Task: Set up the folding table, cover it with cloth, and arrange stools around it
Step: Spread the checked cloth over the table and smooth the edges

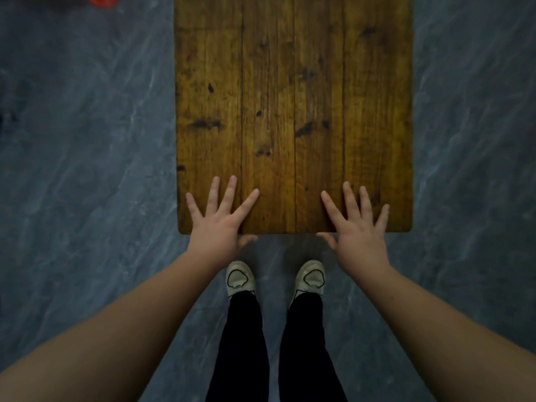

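A brown wooden plank tabletop [293, 97] fills the upper middle of the head view, its near edge just in front of my feet. My left hand [219, 220] lies flat on its near left part, fingers spread, thumb hanging over the edge. My right hand [358, 224] lies flat on the near right part in the same way, fingers apart. Neither hand holds anything. The table's legs are hidden beneath the top. No cloth or stool shows on or beside it.
Grey marbled floor [81, 169] surrounds the table on both sides. My two pale shoes [239, 278] stand close to the near edge. A red object [103, 0] is cut off at the top left corner.
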`<action>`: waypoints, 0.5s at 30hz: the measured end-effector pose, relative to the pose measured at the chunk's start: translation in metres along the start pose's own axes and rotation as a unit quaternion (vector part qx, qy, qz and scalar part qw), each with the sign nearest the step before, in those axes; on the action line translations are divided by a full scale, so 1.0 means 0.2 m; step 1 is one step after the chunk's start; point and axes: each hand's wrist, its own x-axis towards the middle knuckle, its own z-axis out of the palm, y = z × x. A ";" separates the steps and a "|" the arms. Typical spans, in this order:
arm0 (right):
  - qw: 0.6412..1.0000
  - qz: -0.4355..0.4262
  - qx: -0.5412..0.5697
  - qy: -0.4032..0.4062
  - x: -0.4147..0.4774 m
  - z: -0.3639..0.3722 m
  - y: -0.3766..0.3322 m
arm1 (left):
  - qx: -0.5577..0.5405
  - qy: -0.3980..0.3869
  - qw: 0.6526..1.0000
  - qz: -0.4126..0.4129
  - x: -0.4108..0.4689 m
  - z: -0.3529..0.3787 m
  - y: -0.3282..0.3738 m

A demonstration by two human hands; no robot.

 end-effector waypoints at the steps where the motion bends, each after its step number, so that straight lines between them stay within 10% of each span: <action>1: 1.000 -0.001 0.000 -0.005 0.01 -0.01 0.00 | -0.001 0.000 1.000 -0.007 0.01 -0.02 0.01; 15: 0.999 0.000 -0.008 -0.043 0.41 -0.30 0.24 | -0.014 -0.002 0.999 -0.037 0.39 -0.27 0.18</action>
